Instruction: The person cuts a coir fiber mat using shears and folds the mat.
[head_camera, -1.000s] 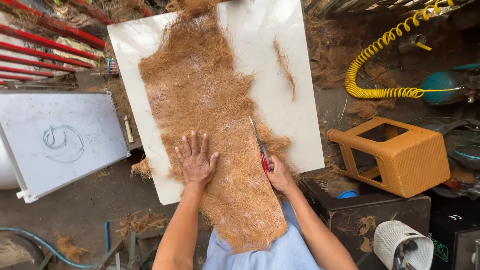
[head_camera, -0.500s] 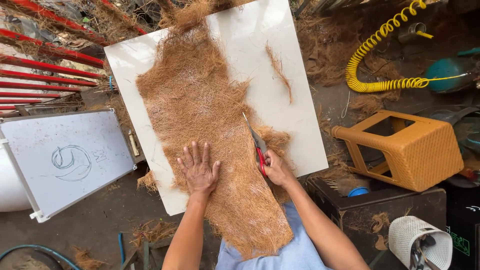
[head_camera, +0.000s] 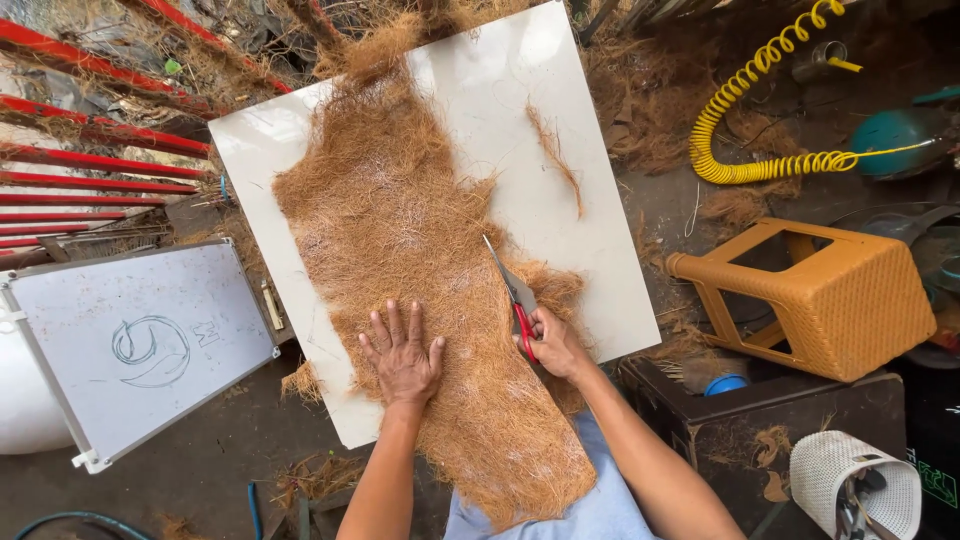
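A long sheet of brown coconut fibre (head_camera: 400, 230) lies on a white board (head_camera: 590, 240), hanging over its near edge toward me. My left hand (head_camera: 403, 352) presses flat on the fibre, fingers spread. My right hand (head_camera: 553, 343) grips red-handled scissors (head_camera: 511, 297), whose blades point away from me along the right edge of the sheet. A thin strip of loose fibre (head_camera: 556, 155) lies apart on the bare board to the right.
An orange plastic stool (head_camera: 820, 295) lies on its side to the right, beside a coiled yellow hose (head_camera: 745, 115). A small whiteboard (head_camera: 130, 345) with a drawing rests at left, red metal bars (head_camera: 90, 165) above it. A dark box (head_camera: 790, 425) and a white basket (head_camera: 850, 485) sit lower right.
The view has shifted slightly. Both hands stay on the fibre sheet in about the same places, the scissors still at its right edge.
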